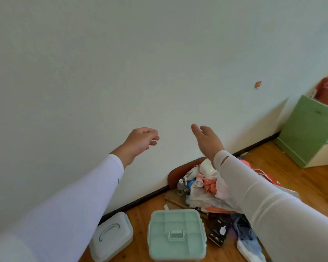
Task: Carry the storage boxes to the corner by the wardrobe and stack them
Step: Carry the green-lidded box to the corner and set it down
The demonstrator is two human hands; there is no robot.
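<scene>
Two storage boxes stand on the wooden floor near the wall. The mint-green box (pixel 176 234) with a lid handle is at bottom centre. A white box (pixel 112 237) with a blue-edged handle sits to its left, partly behind my left sleeve. Both my arms in white sleeves reach forward, well above the boxes. My left hand (pixel 140 141) hangs with loosely curled fingers and holds nothing. My right hand (pixel 206 139) is raised with relaxed fingers, also empty. Neither hand touches a box.
A pile of clothes, bags and small bottles (pixel 206 188) lies against the wall behind the green box. A black packet (pixel 220 232) and cloth lie to its right. A green cabinet (pixel 311 133) with a red bag on top stands at far right.
</scene>
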